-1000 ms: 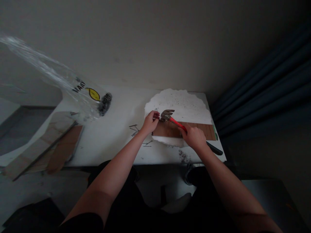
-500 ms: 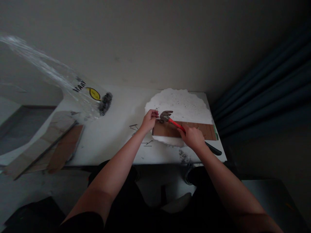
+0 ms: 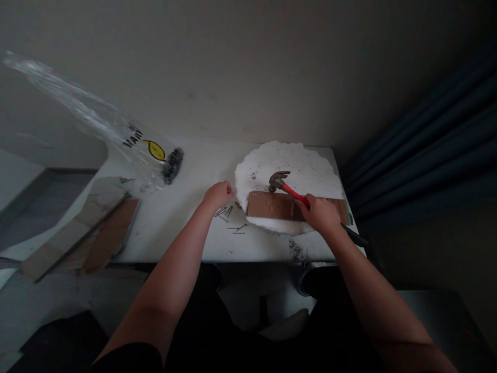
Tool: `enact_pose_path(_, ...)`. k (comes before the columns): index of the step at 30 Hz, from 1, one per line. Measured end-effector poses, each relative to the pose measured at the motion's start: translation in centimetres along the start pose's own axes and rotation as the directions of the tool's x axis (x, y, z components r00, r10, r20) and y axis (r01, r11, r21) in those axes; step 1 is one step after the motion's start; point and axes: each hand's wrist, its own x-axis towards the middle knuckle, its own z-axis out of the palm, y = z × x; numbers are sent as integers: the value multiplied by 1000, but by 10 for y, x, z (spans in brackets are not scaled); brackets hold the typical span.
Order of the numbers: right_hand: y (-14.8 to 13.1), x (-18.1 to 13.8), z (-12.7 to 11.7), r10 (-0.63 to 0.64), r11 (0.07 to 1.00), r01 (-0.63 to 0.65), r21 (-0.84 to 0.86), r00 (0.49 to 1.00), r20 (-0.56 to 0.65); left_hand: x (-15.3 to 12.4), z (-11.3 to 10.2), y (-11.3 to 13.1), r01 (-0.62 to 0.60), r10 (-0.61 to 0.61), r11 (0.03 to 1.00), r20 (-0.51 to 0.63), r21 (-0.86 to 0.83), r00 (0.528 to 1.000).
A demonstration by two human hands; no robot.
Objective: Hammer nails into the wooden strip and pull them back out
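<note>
My right hand (image 3: 321, 212) is wrapped round the red and black handle of a claw hammer (image 3: 278, 181). The hammer's head is over the far edge of a flat brown board (image 3: 267, 206). Under the board lies a white, ragged-edged sheet (image 3: 298, 160) with dark specks. My left hand (image 3: 218, 196) is beside the sheet's left edge, its fingers curled closed. What it holds, if anything, is hidden. Several loose nails (image 3: 237, 228) lie on the white table just in front of and beside my left hand.
A clear plastic bag (image 3: 155, 150) with a yellow print and dark contents rests on the table's left half. Brown and pale board pieces (image 3: 111, 233) overhang the left front edge. Dark debris (image 3: 297, 249) sits near the front edge. A blue curtain (image 3: 427, 134) hangs at the right.
My left hand has moved left from the board's left end to beside the sheet, and its fingers have curled in. The hammer has shifted right and slightly away from the board's left end.
</note>
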Motion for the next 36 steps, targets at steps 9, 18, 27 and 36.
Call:
enact_pose_path(9, 0, 2, 4, -28, 999, 27, -21, 1000, -14, -12, 8, -2, -23, -185, 912, 461, 409, 868)
enact_pose_path(18, 1, 3, 7, -32, 999, 32, 2, 999, -12, -21, 25, 12, 18, -197, 928, 451, 371, 871)
enact_pose_path(27, 3, 4, 10, -37, 998, 37, 52, 999, -13, -18, 10, 24, 138, -216, 953, 282, 270, 935)
enact_pose_path(36, 3, 3, 9, -41, 997, 43, 70, 999, -28, -3, -8, 29, 103, -168, 949, -200, -299, 965)
